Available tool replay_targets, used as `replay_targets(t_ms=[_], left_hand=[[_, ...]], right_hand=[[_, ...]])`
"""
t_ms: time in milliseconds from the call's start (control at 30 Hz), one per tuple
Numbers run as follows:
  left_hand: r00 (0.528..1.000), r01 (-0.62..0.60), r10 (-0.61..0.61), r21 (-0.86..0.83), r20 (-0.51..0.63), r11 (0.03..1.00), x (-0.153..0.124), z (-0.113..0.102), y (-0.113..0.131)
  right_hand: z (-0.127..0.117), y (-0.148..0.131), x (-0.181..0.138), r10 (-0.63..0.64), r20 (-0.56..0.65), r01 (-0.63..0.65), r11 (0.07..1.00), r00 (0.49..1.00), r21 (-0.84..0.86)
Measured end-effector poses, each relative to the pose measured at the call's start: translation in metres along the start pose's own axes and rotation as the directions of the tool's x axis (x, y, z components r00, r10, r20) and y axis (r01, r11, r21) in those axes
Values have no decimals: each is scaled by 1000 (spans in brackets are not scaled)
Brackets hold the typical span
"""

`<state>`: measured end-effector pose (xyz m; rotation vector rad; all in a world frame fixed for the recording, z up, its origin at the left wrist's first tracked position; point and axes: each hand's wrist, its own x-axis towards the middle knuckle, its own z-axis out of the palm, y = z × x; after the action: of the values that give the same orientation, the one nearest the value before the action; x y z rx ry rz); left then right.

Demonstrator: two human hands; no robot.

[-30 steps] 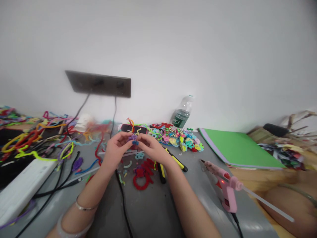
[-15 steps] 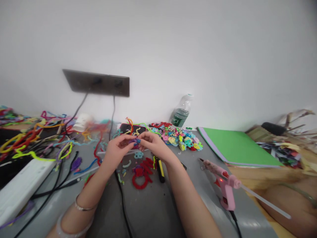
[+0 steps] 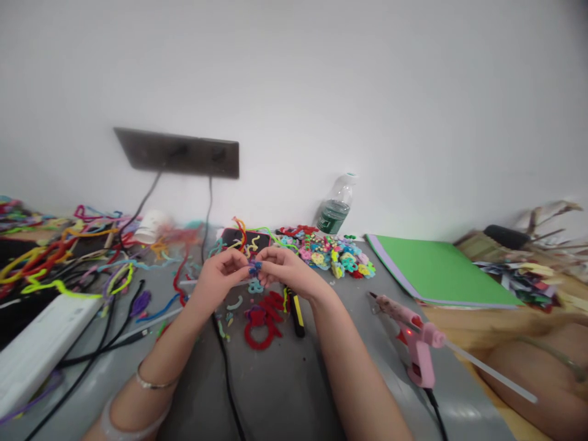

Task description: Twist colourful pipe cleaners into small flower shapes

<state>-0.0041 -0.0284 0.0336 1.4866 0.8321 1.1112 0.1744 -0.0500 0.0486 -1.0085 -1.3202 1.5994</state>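
Observation:
My left hand (image 3: 223,274) and my right hand (image 3: 287,271) meet above the middle of the table, fingertips pinched together. Between them is a small piece of purple pipe cleaner (image 3: 252,265), mostly covered by the fingers. Just below the fingertips lies a light blue pipe-cleaner flower (image 3: 255,286). Nearer to me are red pipe-cleaner shapes, one of them a ring (image 3: 258,344). A black and yellow utility knife (image 3: 298,315) lies beside my right wrist. Behind the hands, a dark flat object (image 3: 264,237) is partly hidden.
A pink glue gun (image 3: 420,346) with a glue stick stands at right, near green sheets (image 3: 445,269). Colourful pipe-cleaner flowers (image 3: 340,257) are heaped before a bottle (image 3: 335,211). At left are a white power strip (image 3: 46,343) and tangled pipe cleaners. Another person's limb (image 3: 537,380) shows at right.
My fingertips have drawn closer together around the purple piece, and less of it shows. The hands stay in nearly the same place; the table things look unmoved.

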Motion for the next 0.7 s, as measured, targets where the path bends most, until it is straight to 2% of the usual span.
replay_targets(t_ms=[67, 233, 333, 433, 567, 700], left_hand=[[999, 45, -45, -62, -5, 997, 0, 1, 1], [977, 99, -151, -305, -152, 947, -2, 10, 3], [961, 134, -230, -466, -155, 875, -2, 15, 3], [952, 157, -271, -532, -144, 832, -2, 17, 1], [959, 161, -252, -482, -131, 861, -3, 17, 0], [981, 85, -123, -235, -152, 968, -3, 10, 2]], right_hand=[[0, -1, 0, -34, 8, 34, 999, 999, -10], [7, -1, 3, -214, -20, 214, 977, 977, -25], [11, 1, 7, -283, -47, 283, 959, 958, -13], [11, 3, 9, -321, -69, 319, 947, 945, -34], [7, 3, 7, -302, -55, 299, 953, 952, -56], [2, 4, 7, -228, -52, 227, 974, 972, -9]])
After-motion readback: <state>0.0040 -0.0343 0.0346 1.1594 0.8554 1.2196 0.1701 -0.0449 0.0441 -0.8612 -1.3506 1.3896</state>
